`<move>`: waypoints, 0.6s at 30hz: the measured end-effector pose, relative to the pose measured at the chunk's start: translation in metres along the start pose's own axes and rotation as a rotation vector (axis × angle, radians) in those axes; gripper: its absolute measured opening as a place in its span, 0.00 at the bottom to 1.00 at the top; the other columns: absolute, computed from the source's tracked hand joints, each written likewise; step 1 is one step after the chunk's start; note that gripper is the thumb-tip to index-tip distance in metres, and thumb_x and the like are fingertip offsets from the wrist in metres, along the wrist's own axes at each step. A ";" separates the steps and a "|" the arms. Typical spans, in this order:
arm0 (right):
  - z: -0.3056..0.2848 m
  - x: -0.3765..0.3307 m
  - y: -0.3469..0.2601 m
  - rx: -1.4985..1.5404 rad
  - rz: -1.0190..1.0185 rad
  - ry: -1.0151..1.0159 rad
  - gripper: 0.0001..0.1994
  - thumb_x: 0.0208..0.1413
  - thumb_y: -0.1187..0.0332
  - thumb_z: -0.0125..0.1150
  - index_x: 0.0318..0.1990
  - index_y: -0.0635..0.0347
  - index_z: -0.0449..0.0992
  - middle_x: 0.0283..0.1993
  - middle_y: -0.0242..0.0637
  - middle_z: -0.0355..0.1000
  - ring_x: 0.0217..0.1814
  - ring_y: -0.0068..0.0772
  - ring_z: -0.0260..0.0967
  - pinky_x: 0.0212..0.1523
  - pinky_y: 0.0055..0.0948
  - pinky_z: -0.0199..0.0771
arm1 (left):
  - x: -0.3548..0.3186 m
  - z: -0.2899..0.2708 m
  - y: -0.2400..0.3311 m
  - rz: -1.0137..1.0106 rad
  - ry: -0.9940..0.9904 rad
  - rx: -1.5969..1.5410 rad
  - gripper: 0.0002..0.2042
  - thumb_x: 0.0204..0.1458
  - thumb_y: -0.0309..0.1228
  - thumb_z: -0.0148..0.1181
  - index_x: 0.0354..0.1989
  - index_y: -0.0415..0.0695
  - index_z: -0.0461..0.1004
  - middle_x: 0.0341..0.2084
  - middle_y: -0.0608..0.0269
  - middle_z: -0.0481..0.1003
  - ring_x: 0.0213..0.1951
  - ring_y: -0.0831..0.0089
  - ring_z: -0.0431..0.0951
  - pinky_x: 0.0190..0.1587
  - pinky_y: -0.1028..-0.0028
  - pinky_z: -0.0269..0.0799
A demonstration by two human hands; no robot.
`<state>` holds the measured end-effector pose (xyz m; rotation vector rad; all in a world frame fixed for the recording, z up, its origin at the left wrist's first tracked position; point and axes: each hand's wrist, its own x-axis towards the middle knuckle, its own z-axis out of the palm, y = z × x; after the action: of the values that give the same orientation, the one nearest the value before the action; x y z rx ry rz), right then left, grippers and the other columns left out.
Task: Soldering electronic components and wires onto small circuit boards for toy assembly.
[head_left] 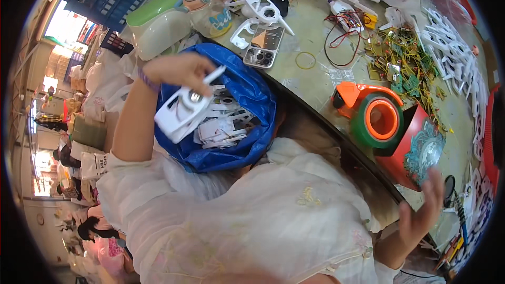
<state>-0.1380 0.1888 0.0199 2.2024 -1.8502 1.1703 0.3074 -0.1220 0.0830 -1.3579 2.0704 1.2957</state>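
- My left hand (pixel 181 71) grips a white plastic housing (pixel 181 115) over the blue bag (pixel 250 81).
- White parts (pixel 223 131) lie inside the bag.
- My right hand (pixel 423 210), empty and uncurled, is near the red box (pixel 413 152).

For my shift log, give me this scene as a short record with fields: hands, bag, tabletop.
Left hand: grips a white plastic housing in front of the bag's opening
Right hand: open, blurred, nearest a red box with a teal pattern
Bag: open blue plastic bag, holding white plastic parts
Tabletop: green tape roll with orange core, silver-framed phone, green circuit boards with tangled wires
Unclear: whether the housing touches the bag
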 end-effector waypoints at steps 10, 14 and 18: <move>0.235 0.053 -0.039 0.791 0.366 -0.937 0.28 0.51 0.48 0.62 0.47 0.69 0.73 0.39 0.48 0.76 0.40 0.42 0.75 0.41 0.35 0.74 | -0.031 0.068 -0.114 -0.205 0.360 -0.095 0.25 0.43 0.44 0.70 0.39 0.34 0.75 0.27 0.62 0.77 0.28 0.77 0.75 0.32 0.76 0.70; 0.268 0.097 -0.088 0.434 0.297 -1.011 0.31 0.49 0.38 0.54 0.33 0.65 0.78 0.34 0.51 0.76 0.39 0.50 0.75 0.40 0.41 0.74 | -0.062 0.086 -0.154 -0.354 0.600 -0.500 0.22 0.48 0.46 0.65 0.38 0.36 0.74 0.26 0.66 0.75 0.27 0.81 0.73 0.28 0.80 0.69; 0.316 0.090 -0.086 0.291 0.233 -0.775 0.25 0.53 0.46 0.52 0.25 0.64 0.79 0.27 0.49 0.76 0.31 0.55 0.74 0.35 0.46 0.74 | -0.041 0.108 -0.145 -0.435 0.887 -0.577 0.25 0.46 0.43 0.68 0.39 0.31 0.71 0.27 0.59 0.75 0.30 0.74 0.76 0.27 0.74 0.74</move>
<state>0.0980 -0.0115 -0.1197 2.9703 -2.3676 0.6680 0.4317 -0.0281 -0.0183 -2.8576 1.6714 1.2527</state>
